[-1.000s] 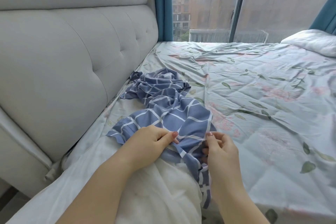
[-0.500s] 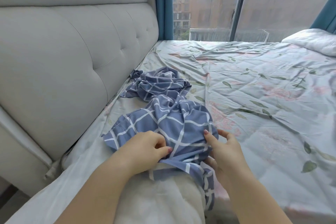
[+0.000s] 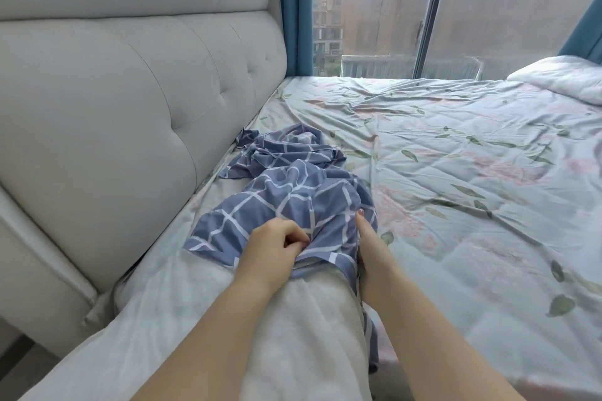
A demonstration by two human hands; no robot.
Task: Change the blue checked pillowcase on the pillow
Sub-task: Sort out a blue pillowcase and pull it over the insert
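Left hand [image 3: 273, 246] pinches pillowcase [image 3: 293, 195] hem, right hand [image 3: 371, 247] grips edge alongside; pillow [image 3: 293, 329] end between them, cloth bunched beyond.

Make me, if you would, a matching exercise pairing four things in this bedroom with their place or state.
1 pillowcase
2 pillow
3 headboard
4 curtain

a teal, beside the window
b grey, tufted, on the left
c gripped by the left hand
d white, partly uncovered

Pairs: 1-c, 2-d, 3-b, 4-a
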